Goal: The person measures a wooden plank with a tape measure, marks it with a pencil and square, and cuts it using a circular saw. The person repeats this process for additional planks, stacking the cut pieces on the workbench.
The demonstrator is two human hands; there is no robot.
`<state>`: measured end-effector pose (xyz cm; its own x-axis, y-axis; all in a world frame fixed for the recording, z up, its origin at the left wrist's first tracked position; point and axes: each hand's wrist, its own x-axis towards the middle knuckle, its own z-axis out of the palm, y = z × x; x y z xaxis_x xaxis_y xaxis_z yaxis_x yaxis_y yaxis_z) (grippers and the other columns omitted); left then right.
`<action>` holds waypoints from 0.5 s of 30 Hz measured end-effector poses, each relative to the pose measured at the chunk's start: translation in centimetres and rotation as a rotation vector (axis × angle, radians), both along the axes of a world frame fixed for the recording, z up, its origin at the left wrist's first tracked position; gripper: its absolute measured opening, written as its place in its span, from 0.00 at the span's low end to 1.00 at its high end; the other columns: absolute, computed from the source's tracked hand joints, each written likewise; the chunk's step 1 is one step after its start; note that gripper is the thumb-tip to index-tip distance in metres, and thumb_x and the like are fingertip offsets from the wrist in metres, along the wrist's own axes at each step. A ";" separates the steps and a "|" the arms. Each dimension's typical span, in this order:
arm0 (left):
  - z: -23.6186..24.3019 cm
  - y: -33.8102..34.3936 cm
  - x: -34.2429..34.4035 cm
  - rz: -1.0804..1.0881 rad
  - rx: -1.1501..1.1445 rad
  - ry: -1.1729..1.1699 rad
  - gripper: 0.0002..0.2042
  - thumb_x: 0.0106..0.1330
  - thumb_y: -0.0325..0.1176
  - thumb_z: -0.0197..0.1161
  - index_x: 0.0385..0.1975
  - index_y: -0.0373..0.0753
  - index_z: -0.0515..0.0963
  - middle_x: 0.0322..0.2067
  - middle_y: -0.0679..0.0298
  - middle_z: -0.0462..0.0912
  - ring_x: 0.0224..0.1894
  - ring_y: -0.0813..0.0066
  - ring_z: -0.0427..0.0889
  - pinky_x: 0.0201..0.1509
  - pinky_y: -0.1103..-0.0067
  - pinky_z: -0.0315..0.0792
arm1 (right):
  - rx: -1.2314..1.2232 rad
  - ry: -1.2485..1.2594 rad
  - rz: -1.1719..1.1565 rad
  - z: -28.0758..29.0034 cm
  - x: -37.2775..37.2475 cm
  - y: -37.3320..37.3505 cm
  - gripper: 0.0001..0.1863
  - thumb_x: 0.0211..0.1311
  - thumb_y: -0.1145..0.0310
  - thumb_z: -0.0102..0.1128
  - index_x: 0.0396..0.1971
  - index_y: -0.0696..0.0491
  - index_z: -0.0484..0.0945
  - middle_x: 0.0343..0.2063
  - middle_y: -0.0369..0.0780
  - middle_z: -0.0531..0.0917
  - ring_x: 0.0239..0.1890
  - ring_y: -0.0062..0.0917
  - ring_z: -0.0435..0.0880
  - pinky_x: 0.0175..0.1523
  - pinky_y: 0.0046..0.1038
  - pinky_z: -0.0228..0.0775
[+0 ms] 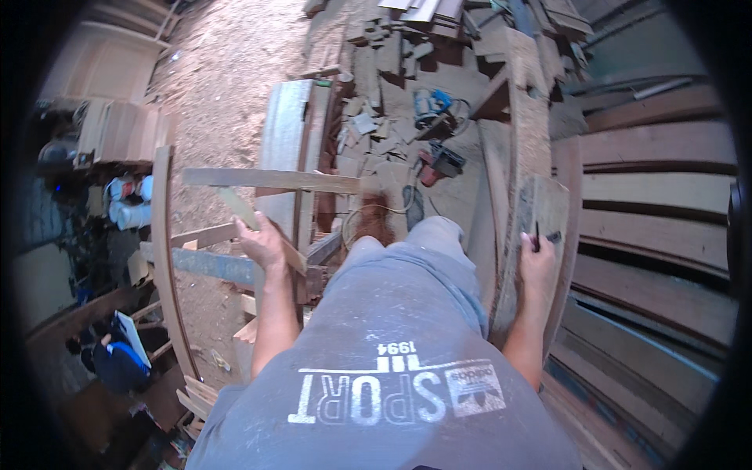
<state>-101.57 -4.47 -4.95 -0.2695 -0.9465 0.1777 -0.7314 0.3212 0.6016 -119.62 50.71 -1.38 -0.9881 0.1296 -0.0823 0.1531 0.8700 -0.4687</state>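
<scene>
My left hand (262, 241) is closed around a narrow, pale wooden strip (238, 205) that slants down towards my body. Just beyond its upper end, a longer flat wooden strip (274, 180) lies crosswise over some boards. Whether the two strips touch is hard to tell. On the right, my right hand (537, 260) pinches a thin, dark, pencil-like stick (537, 233) held upright over a wide wooden board (550, 205). A small dark object (554, 236) shows beside those fingers; its kind is unclear.
Long planks (650, 188) are stacked on the right. Blue (432, 106) and red-and-black (441, 163) power tools lie on the floor ahead, near a cord and wood offcuts (384, 59). A tall plank (167, 251) and white containers (129, 202) stand left; another person (117, 356) is lower left.
</scene>
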 end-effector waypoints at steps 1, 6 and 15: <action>-0.5 -0.3 0.2 -0.018 -0.023 0.014 0.32 0.74 0.41 0.66 0.68 0.20 0.73 0.62 0.30 0.81 0.66 0.34 0.81 0.73 0.57 0.73 | -0.002 0.065 0.030 -1.2 -0.1 0.8 0.19 0.73 0.55 0.71 0.41 0.59 0.87 0.39 0.51 0.86 0.43 0.46 0.86 0.51 0.45 0.77; -0.5 -0.3 -0.2 -0.083 -0.068 0.010 0.31 0.75 0.41 0.66 0.66 0.18 0.74 0.56 0.29 0.84 0.60 0.32 0.84 0.65 0.55 0.76 | -0.055 0.043 -0.064 0.0 0.3 0.4 0.19 0.72 0.55 0.71 0.40 0.59 0.87 0.38 0.51 0.85 0.41 0.48 0.85 0.50 0.46 0.77; 1.0 -0.4 -1.6 -0.184 0.228 0.174 0.24 0.76 0.36 0.66 0.62 0.22 0.76 0.41 0.43 0.88 0.38 0.51 0.87 0.45 0.61 0.80 | -0.319 0.217 -0.018 1.7 1.6 -3.9 0.17 0.70 0.58 0.74 0.42 0.58 0.90 0.43 0.51 0.90 0.46 0.49 0.90 0.53 0.43 0.82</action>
<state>-103.16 -4.91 -3.99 -0.4235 -0.9055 0.0255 -0.5534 0.2809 0.7841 -118.04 46.86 0.35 -0.9848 0.1488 0.0897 0.0345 0.6733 -0.7386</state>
